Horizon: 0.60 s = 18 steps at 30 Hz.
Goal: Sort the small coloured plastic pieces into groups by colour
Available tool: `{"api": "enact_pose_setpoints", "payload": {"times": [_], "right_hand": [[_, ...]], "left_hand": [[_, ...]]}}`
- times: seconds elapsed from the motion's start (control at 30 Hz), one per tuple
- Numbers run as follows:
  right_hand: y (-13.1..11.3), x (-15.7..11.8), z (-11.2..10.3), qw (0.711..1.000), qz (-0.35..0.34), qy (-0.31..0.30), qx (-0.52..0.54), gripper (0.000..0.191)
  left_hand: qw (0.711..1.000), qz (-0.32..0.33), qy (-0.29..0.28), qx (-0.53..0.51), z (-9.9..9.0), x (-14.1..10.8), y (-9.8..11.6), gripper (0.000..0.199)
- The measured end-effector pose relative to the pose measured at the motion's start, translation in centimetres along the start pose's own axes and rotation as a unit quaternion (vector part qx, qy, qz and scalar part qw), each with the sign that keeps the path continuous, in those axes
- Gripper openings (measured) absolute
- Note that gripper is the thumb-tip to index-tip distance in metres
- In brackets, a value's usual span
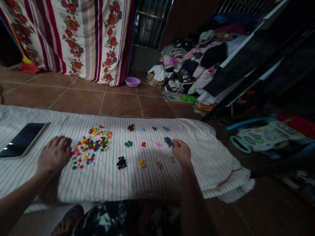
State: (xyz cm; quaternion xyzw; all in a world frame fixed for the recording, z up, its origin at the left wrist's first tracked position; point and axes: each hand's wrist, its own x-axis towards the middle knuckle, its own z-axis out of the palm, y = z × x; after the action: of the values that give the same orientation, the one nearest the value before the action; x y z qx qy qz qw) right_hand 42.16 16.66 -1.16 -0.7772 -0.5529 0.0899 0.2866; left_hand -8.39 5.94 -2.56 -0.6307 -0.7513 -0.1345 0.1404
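The mixed pieces [95, 144] are spread from near left to far right, beside the palm-down left hand [55, 154]. The right hand [182, 151], fingertips bunched, is positioned immediately right of the dark grey pieces [168, 142]; neither grip can be determined.

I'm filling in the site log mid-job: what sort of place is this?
Probably a room in a home: a floral curtain hangs above the tiled floor, and a large heap of what looks like clothes and cloth is piled beyond.
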Motion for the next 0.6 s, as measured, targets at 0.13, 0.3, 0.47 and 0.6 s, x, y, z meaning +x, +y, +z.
{"api": "enact_pose_setpoints", "payload": {"times": [0.13, 0.3, 0.47, 0.6], "right_hand": [[-0.8, 0.1, -0.2, 1.0, 0.0, 0.029, 0.001, 0.032], [-4.2, -0.2, 0.3, 0.995, -0.025, 0.085, 0.04, 0.036], [-9.0, -1.3, 2.3, 0.986, -0.096, 0.08, 0.109, 0.038], [-13.1, -3.5, 4.8, 0.963, -0.206, 0.029, 0.17, 0.035]], "left_hand": [[1.0, -0.015, -0.005, 0.01, -0.1, 0.0, 0.2, 0.036], [1.0, -0.028, -0.005, -0.007, -0.1, 0.0, 0.4, 0.037], [0.999, -0.028, 0.0, -0.017, -0.1, 0.0, 0.5, 0.037], [1.0, -0.022, -0.009, -0.014, -0.2, 0.0, 0.5, 0.037]]}}
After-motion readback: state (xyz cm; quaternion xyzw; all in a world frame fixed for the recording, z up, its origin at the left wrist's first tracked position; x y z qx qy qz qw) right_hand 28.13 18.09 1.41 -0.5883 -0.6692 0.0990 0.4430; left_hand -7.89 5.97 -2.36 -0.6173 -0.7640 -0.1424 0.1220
